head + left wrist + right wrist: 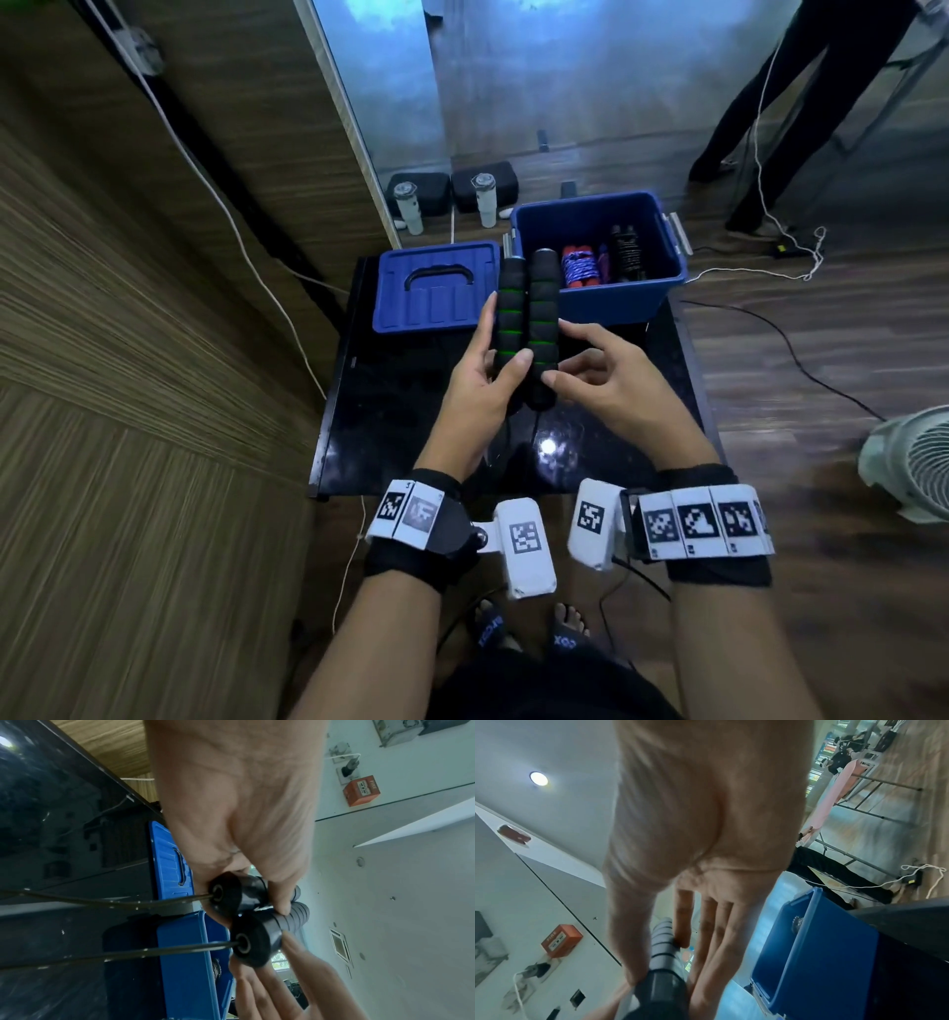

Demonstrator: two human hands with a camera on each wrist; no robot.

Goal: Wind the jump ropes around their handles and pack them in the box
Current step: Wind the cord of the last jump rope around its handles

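Nearest the camera, both forearms carry black wrist straps with white coded marker blocks, and the person's sandalled feet show on the wood floor below. Above the wrists, the left hand grips the two jump-rope handles side by side, thumb curled across their front and fingers wrapped behind, holding them upright over the glossy black table. The handles are black foam with green rings. The right hand sits just beside them, fingers loosely spread, with thumb and fingertips touching the right-hand handle but not closed round it. In the left wrist view the two handle end caps face the camera and a dark rope runs out of each one, trailing away toward the table; the rope is not wound on the handles.

Beyond the hands, a blue lid with a black grip lies flat on the table to the left. Just right of it stands the open blue box, at the table's far edge. Inside the box lie a wound rope with red handles and another bundle with black handles, with something purple between them.

Farther back, two white bottles stand on the floor by dark cases. A white fan sits at the right edge, and the dark-trousered legs of another person stand in the far right corner.
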